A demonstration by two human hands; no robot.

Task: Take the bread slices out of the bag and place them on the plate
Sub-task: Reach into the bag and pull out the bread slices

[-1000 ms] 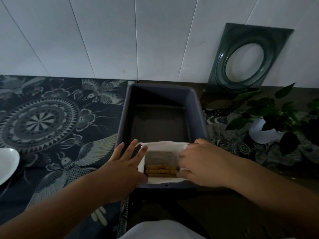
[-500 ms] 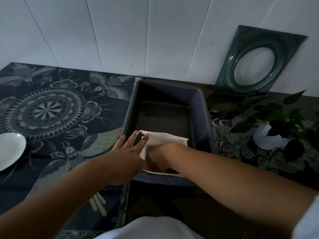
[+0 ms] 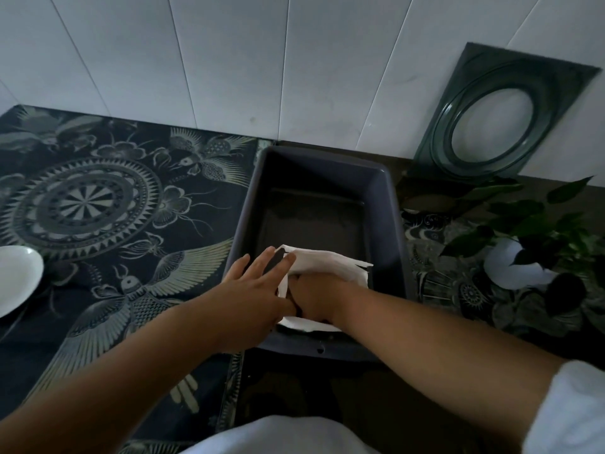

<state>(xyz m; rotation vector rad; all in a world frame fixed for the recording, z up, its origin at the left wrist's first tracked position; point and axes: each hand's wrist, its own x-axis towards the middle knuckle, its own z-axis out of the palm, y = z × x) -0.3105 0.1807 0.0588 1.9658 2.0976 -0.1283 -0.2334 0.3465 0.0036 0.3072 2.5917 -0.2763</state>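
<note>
A white bag (image 3: 330, 263) lies at the near end of a dark rectangular tub (image 3: 383, 194). My left hand (image 3: 252, 286) presses on the bag's left edge with its fingers spread. My right hand (image 3: 314, 298) is pushed down into the bag's mouth, and its fingers are hidden inside. The bread slices are hidden under that hand. A white plate (image 3: 14, 280) sits at the far left edge of the view, on the patterned cloth.
A dark cloth with bird and mandala patterns (image 3: 98, 204) covers the counter left of the tub. A green square frame with a round hole (image 3: 501, 116) leans on the white wall. A leafy plant in a white pot (image 3: 527, 253) stands to the right.
My right hand went from holding the bag's right edge to reaching down inside the bag, covering the bread slices. My left hand stayed on the bag's left edge.
</note>
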